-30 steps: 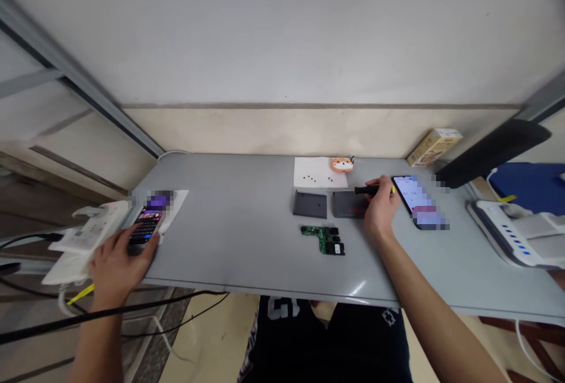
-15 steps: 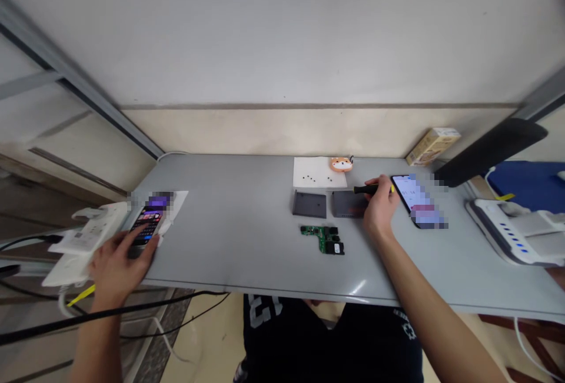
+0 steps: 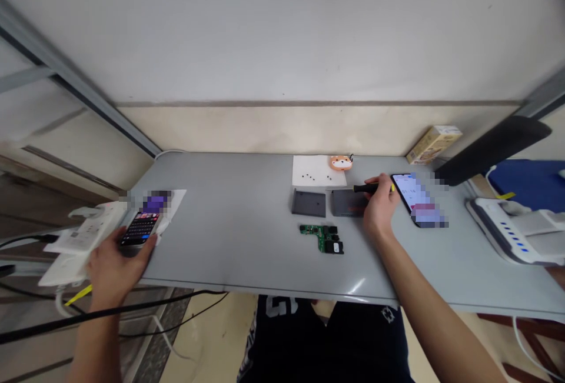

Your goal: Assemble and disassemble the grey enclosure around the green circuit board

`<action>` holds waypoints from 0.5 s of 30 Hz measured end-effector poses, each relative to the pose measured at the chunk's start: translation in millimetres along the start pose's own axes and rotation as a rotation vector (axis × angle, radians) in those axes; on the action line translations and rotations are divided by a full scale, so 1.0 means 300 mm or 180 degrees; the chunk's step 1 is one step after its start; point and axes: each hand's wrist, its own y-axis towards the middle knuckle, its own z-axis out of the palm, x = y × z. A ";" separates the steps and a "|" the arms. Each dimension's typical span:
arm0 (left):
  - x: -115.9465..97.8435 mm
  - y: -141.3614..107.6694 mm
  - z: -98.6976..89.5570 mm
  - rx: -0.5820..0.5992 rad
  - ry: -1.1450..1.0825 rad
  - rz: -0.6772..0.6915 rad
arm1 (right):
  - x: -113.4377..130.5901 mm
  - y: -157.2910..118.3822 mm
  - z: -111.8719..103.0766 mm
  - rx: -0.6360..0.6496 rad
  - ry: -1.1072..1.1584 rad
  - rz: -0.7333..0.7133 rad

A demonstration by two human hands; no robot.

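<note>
At the table's left end, my left hand (image 3: 117, 264) has its fingers apart around the lower end of a phone (image 3: 142, 225) showing a keyboard. My right hand (image 3: 379, 206) is closed on a black and yellow screwdriver (image 3: 365, 188), over the right part of a dark case half (image 3: 345, 203). Just left of that lies another dark case half (image 3: 309, 203). A green circuit board (image 3: 321, 234) with black parts rests nearer the front edge. Behind the case halves, several tiny dark screws dot a white sheet (image 3: 312, 166), with an orange animal-faced case (image 3: 341, 163) on its corner.
Right of my right hand lies a lit phone (image 3: 412, 195). Further right are a white multi-port charger (image 3: 507, 236), a long black object (image 3: 494, 150) and a small box (image 3: 435, 144). A white power strip (image 3: 83, 236) with cables stands at the left edge.
My left index finger has drawn back from the phone screen to its lower edge. My right hand still holds the screwdriver in nearly the same place.
</note>
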 end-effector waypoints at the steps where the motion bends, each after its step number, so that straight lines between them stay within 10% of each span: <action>1: 0.001 0.000 0.000 -0.0052 -0.0012 0.0027 | 0.000 -0.001 0.000 0.0003 0.0017 0.0026; 15: -0.029 -0.008 -0.015 -0.0043 0.0351 0.0049 | -0.005 0.005 -0.004 0.0048 0.0037 0.0023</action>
